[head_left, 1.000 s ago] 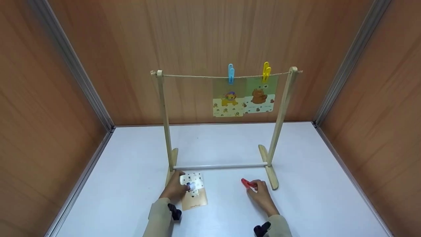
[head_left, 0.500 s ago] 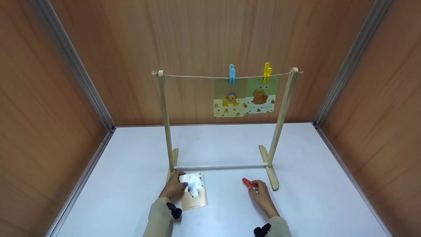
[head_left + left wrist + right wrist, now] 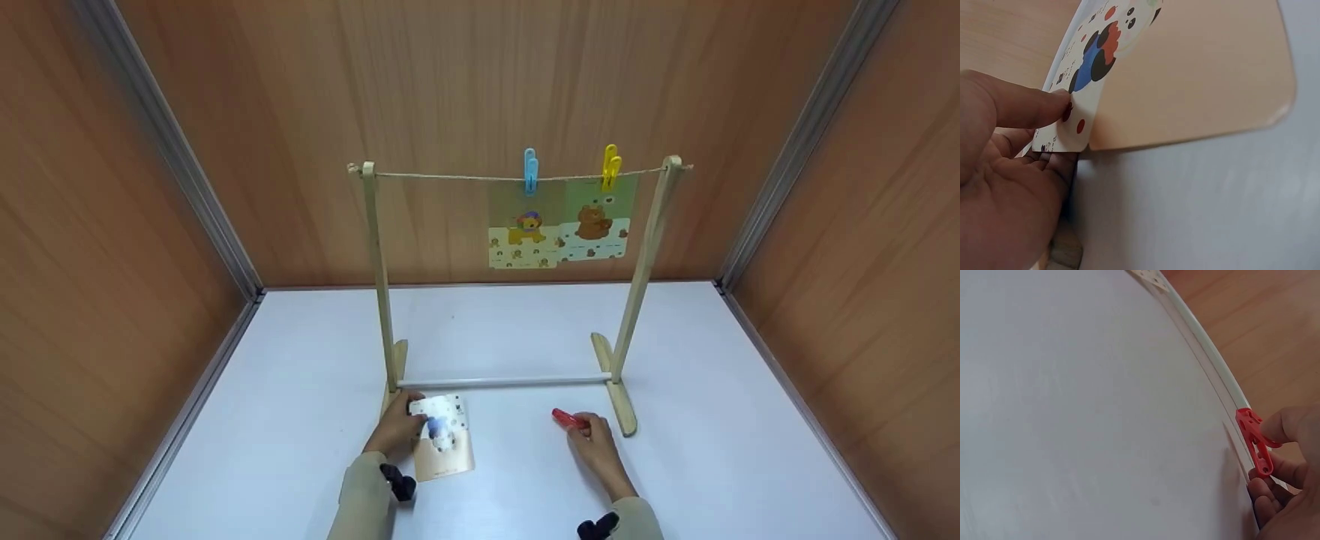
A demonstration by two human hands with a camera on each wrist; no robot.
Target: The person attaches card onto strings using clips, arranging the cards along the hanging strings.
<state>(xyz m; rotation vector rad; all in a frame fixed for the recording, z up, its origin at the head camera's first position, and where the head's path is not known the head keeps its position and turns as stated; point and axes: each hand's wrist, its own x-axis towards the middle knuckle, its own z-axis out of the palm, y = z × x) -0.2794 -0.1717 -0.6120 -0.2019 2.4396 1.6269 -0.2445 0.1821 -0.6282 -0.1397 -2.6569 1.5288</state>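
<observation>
My left hand (image 3: 397,429) pinches the upper left part of a card (image 3: 442,457). In the left wrist view the thumb lies on the printed face of the card (image 3: 1196,73), fingers beneath it; a cartoon animal in blue shows there. My right hand (image 3: 596,448) holds a red clothespin (image 3: 568,418), apart from the card. Seen from the right wrist, thumb and fingers grip the handle end of the clothespin (image 3: 1253,441). Behind both hands, a blue clothespin (image 3: 531,172) and a yellow clothespin (image 3: 611,169) sit on a string (image 3: 450,177), with a lion card (image 3: 523,251) and a bear card (image 3: 596,244) hanging there.
A wooden frame, with a left post (image 3: 380,277) and a right post (image 3: 643,270), carries the string above the white table (image 3: 495,330). A white rod (image 3: 502,382) joins the posts low down, just beyond the hands. Wood-grain panels (image 3: 435,75) enclose the table.
The red clothespin has turned slightly in my right hand's fingers. My left hand and its card stay almost in place; the whole head view has shifted a little.
</observation>
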